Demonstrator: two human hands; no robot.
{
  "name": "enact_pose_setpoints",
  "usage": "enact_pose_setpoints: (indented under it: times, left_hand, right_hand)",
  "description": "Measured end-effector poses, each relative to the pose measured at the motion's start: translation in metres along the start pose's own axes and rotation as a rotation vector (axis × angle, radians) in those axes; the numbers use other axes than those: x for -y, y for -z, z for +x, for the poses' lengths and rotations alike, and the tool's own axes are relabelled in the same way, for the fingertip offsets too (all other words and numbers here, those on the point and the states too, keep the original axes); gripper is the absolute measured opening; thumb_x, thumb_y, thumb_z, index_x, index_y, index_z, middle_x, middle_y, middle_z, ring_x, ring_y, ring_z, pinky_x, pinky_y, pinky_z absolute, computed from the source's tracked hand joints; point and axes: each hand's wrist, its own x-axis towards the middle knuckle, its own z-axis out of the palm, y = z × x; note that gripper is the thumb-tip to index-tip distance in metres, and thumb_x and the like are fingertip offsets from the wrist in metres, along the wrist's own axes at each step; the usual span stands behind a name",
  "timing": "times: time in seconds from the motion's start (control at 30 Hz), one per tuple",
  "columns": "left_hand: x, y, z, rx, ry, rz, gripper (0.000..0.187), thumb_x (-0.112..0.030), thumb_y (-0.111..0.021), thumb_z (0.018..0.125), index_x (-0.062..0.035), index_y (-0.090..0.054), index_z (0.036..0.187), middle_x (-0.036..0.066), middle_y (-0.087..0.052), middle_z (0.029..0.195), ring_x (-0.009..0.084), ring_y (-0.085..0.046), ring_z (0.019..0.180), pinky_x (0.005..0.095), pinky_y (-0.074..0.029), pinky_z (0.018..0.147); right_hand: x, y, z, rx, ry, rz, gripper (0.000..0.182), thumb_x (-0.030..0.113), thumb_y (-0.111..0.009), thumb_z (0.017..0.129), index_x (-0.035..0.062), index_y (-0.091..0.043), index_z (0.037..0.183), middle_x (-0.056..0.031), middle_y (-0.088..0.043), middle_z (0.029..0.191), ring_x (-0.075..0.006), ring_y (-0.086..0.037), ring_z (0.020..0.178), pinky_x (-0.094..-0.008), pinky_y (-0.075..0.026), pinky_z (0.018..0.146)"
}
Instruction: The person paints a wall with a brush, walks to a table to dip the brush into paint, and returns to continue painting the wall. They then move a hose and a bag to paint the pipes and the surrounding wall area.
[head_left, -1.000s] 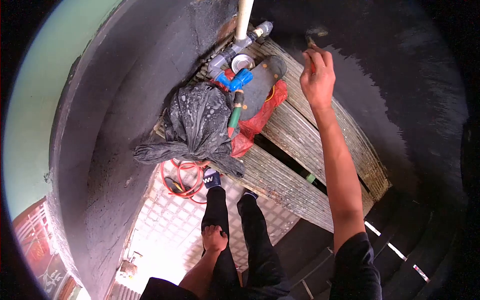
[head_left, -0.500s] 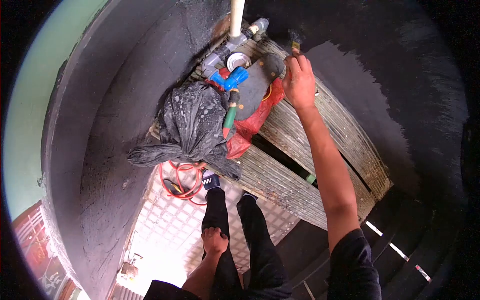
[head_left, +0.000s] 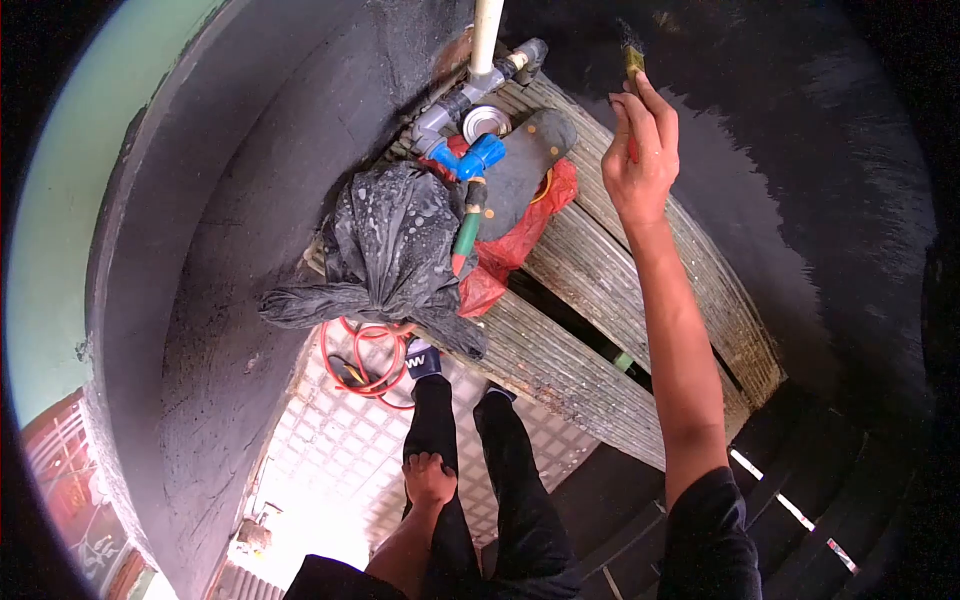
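My right hand (head_left: pixel 642 150) is closed around a paintbrush (head_left: pixel 634 62), with a bit of red showing between the fingers. The brush's tip points away from me, at the dark wall (head_left: pixel 720 60), where black coating borders a greyer patch (head_left: pixel 720 160). Whether the bristles touch the surface is hard to make out. My left hand (head_left: pixel 430 480) rests on my left knee, its fingers draped over the dark trouser leg (head_left: pixel 435 420) and holding nothing.
Ridged boards (head_left: pixel 600 250) with a dark gap lie below my right arm. On them are a black plastic bag (head_left: pixel 390 240), a red bag (head_left: pixel 505 265), a tin can (head_left: pixel 486 123) and grey pipes with a blue valve (head_left: pixel 482 157). An orange hose (head_left: pixel 375 385) is coiled on the tiles (head_left: pixel 320 440).
My right hand has moved right and slightly away along the wall with the paintbrush, showing more of the brush. My left hand stays on the knee. The view has shifted slightly.
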Motion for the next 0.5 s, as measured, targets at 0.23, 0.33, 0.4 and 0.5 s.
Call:
enact_pose_setpoints:
  times: [0.23, 0.33, 0.4, 0.5]
  left_hand:
    - [-0.003, 0.001, 0.001, -0.006, 0.009, 0.008, 0.022, -0.025, -0.061, 0.071, -0.0082, -0.064, 0.086, 0.01, -0.059, 0.095, 0.0285, -0.052, 0.099, 0.0431, -0.038, 0.088]
    - [-0.003, 0.003, 0.0, 0.001, 0.017, 0.011, 0.023, -0.025, -0.061, 0.071, -0.0084, -0.064, 0.086, 0.01, -0.059, 0.096, 0.0283, -0.051, 0.099, 0.0431, -0.039, 0.088]
    - [-0.005, 0.002, 0.001, -0.019, 0.011, -0.002, 0.023, -0.025, -0.061, 0.071, -0.0085, -0.064, 0.086, 0.01, -0.058, 0.096, 0.0282, -0.051, 0.1, 0.0431, -0.039, 0.088]
    - [-0.003, -0.001, 0.003, 0.002, 0.024, -0.026, 0.023, -0.025, -0.061, 0.071, -0.009, -0.064, 0.087, 0.01, -0.058, 0.097, 0.028, -0.051, 0.101, 0.0435, -0.039, 0.088]
  right_hand:
    - [-0.023, -0.037, -0.05, 0.32, -0.054, -0.061, 0.02, -0.003, -0.058, 0.081, 0.0009, -0.06, 0.1, -0.0159, -0.059, 0.109, -0.0355, -0.058, 0.099, -0.0413, -0.05, 0.084]
    - [-0.032, -0.041, -0.064, 0.49, -0.136, -0.074, 0.022, -0.003, -0.058, 0.078, 0.0012, -0.06, 0.1, -0.0159, -0.058, 0.105, -0.0364, -0.057, 0.097, -0.0423, -0.049, 0.083]
    - [-0.034, -0.04, -0.065, 0.501, -0.155, -0.05, 0.022, -0.003, -0.057, 0.077, 0.0016, -0.06, 0.099, -0.0168, -0.057, 0.105, -0.0374, -0.056, 0.097, -0.0425, -0.049, 0.081]
    - [-0.032, -0.037, -0.059, 0.621, -0.346, -0.097, 0.023, 0.0, -0.057, 0.08, 0.0029, -0.06, 0.102, -0.0175, -0.056, 0.111, -0.0369, -0.056, 0.101, -0.0413, -0.049, 0.082]
